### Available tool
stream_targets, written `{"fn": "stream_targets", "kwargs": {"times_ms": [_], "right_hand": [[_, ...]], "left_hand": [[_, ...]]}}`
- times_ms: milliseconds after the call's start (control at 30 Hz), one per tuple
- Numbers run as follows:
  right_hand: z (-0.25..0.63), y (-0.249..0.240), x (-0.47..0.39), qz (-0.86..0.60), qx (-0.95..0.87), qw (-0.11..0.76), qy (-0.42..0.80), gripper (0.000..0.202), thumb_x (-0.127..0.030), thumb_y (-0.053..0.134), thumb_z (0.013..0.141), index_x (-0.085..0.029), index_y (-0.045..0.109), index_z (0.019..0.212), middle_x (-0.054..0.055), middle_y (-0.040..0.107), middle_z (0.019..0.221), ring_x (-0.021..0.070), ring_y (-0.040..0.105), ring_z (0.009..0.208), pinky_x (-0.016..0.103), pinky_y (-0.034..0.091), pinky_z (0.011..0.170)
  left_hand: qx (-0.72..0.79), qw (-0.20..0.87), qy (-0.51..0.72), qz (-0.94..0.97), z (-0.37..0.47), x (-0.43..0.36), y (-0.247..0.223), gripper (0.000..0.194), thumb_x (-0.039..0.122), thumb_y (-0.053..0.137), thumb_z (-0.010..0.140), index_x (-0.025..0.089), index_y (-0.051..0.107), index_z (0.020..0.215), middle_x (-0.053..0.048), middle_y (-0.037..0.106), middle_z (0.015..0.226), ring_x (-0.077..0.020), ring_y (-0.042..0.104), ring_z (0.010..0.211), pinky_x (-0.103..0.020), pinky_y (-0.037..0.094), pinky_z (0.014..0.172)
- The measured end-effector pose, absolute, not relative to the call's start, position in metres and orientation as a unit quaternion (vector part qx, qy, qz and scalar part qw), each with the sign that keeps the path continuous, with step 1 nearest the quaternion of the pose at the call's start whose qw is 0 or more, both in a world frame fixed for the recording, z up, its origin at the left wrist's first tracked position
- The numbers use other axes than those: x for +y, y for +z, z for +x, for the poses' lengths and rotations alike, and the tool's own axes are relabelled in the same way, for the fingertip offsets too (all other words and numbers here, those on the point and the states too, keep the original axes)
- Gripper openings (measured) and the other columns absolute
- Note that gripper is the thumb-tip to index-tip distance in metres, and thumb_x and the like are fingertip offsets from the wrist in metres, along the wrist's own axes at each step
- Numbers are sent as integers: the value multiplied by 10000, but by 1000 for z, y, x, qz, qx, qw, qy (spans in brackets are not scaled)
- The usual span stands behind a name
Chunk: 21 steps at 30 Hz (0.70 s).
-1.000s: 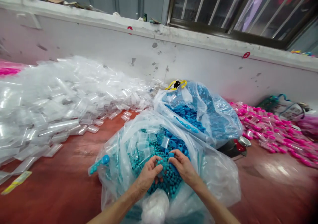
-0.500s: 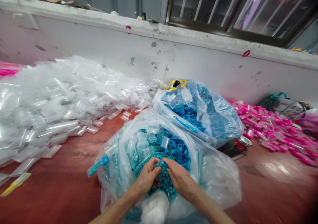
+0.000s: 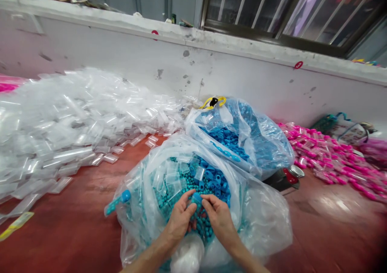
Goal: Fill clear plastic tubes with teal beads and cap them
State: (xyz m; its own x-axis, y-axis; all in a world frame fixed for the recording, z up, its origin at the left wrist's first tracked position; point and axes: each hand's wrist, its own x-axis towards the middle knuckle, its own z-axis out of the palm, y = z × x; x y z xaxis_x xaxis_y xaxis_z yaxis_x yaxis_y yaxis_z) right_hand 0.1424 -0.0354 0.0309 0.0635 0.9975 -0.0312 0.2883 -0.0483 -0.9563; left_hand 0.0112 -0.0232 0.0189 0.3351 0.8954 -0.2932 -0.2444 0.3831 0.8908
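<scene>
My left hand is closed around a small clear tube with a blue cap, held upright over the bag; its lower part is hidden by my fingers. Beside the cap, the fingers of my right hand are pinched together, and what is between them is hidden. Beneath both hands, an open clear plastic bag holds teal beads, loose blue caps and clear plastic sleeves. A capped tube of teal beads lies at the bag's left edge.
A large heap of clear sleeves spreads over the red table on the left. Behind the bag stands another bag of blue pieces. A dark jar with a metal lid and a pile of pink pieces are at right.
My right hand has shifted off the top of the blue cap to its right side, with its fingers more curled. The cap now shows more fully in my left hand.
</scene>
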Motion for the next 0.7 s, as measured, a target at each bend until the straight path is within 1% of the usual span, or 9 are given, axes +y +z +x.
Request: {"fn": "stream_targets", "kwargs": {"times_ms": [133, 233, 300, 333, 400, 500, 567, 633, 700], "right_hand": [[136, 36, -43, -564, -640, 417, 314, 269, -302, 433, 831, -198, 647, 956, 65, 658, 875, 198, 604, 803, 333, 484, 758], [141, 37, -43, -525, -680, 406, 312, 268, -234, 443, 814, -203, 625, 1009, 71, 638, 990, 198, 580, 917, 349, 447, 845], [149, 36, -39, -518, -665, 382, 380, 281, -221, 477, 781, -214, 612, 1028, 55, 629, 980, 177, 601, 820, 321, 494, 742], [154, 37, -36, -518, -643, 364, 431, 280, -225, 489, 764, -214, 614, 1015, 43, 632, 923, 155, 604, 712, 295, 511, 646], [163, 38, -28, -519, -583, 339, 525, 270, -245, 514, 729, -205, 621, 973, 5, 613, 781, 103, 541, 501, 240, 481, 466], [166, 42, -17, -532, -514, 361, 568, 326, -270, 572, 669, -188, 598, 983, -22, 591, 730, 77, 475, 417, 225, 447, 401], [161, 46, -15, -547, -523, 385, 528, 358, -279, 581, 674, -183, 586, 1020, -1, 619, 777, 113, 538, 499, 257, 483, 476], [155, 52, -18, -552, -579, 387, 458, 327, -296, 528, 746, -181, 593, 1045, 40, 649, 866, 179, 608, 726, 321, 502, 682], [148, 58, -26, -543, -642, 356, 407, 348, -311, 450, 813, -182, 565, 1116, 75, 625, 1039, 217, 559, 983, 372, 418, 885]], "left_hand": [[442, 703, 411, 375, 14, -24, 21, 454, 397, 607, 688, 184, 493, 1073, 94, 426, 467, -39, 349, 295, -182, 223, 314], [467, 679, 417, 383, 11, -22, 23, 383, 371, 587, 695, 195, 499, 1024, 100, 411, 485, -35, 324, 291, -183, 226, 311], [476, 675, 395, 401, 5, -20, 24, 383, 383, 563, 705, 196, 477, 1028, 91, 435, 508, -51, 371, 298, -182, 229, 303], [472, 680, 377, 415, 1, -19, 26, 388, 392, 554, 709, 197, 465, 1033, 86, 446, 522, -60, 402, 306, -180, 239, 303], [453, 694, 338, 446, -5, -17, 30, 395, 405, 551, 709, 201, 447, 1031, 80, 455, 547, -77, 455, 324, -176, 262, 308], [429, 705, 296, 481, -10, -16, 37, 364, 396, 548, 713, 211, 428, 1002, 78, 452, 571, -81, 464, 332, -175, 277, 305], [428, 698, 299, 491, -7, -18, 39, 329, 380, 536, 727, 216, 423, 989, 79, 445, 577, -66, 424, 331, -178, 294, 312], [441, 680, 324, 488, -3, -20, 39, 336, 369, 528, 737, 222, 423, 1020, 78, 439, 589, -56, 380, 343, -183, 311, 325], [454, 665, 354, 475, 1, -22, 38, 397, 365, 523, 744, 229, 409, 1099, 76, 436, 597, -60, 359, 362, -190, 315, 340]]}}
